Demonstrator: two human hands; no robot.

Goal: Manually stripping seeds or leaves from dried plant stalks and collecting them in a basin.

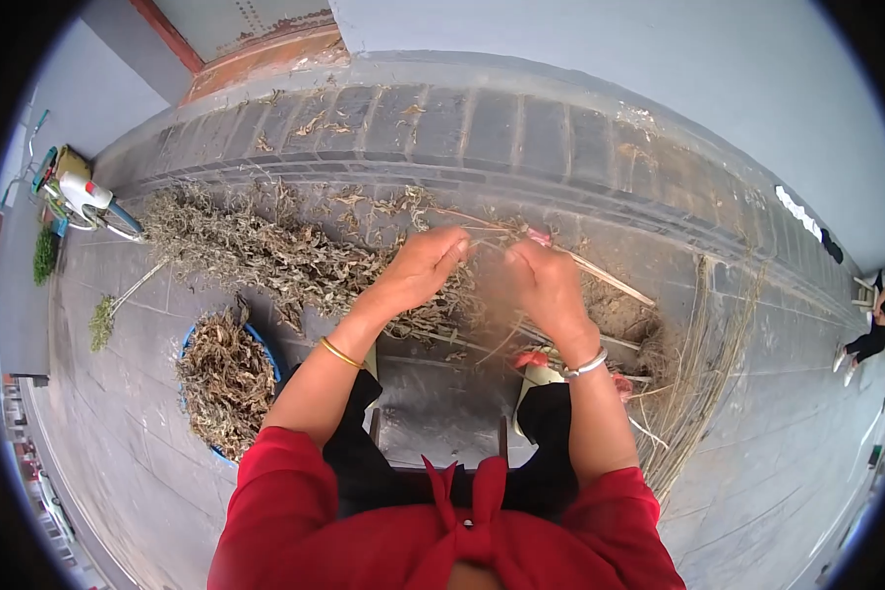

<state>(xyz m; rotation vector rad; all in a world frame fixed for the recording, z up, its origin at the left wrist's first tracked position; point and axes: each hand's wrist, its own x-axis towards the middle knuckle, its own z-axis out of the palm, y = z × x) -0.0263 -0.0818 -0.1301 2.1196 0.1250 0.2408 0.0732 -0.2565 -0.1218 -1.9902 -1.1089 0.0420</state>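
Observation:
Both of my hands are raised in front of me over a long heap of dried leafy plants (265,247). My left hand (431,258) has its thumb and fingers pinched on a thin dry stem (487,240). Close to its right, my right hand (546,276) is closed around the same stem or one beside it; blur hides the exact grip. Pale bare stalks (612,280) with roots lie beyond and below my right hand. A blue basin (276,361) filled with dried leaves stands left of my left forearm.
A raised brick ledge (487,133) runs along the wall ahead. Bare stalks (708,376) lie piled at the right. A parked bicycle (92,199) and a small leafy sprig (103,323) are at the left. A seated person (874,332) is at the far right edge.

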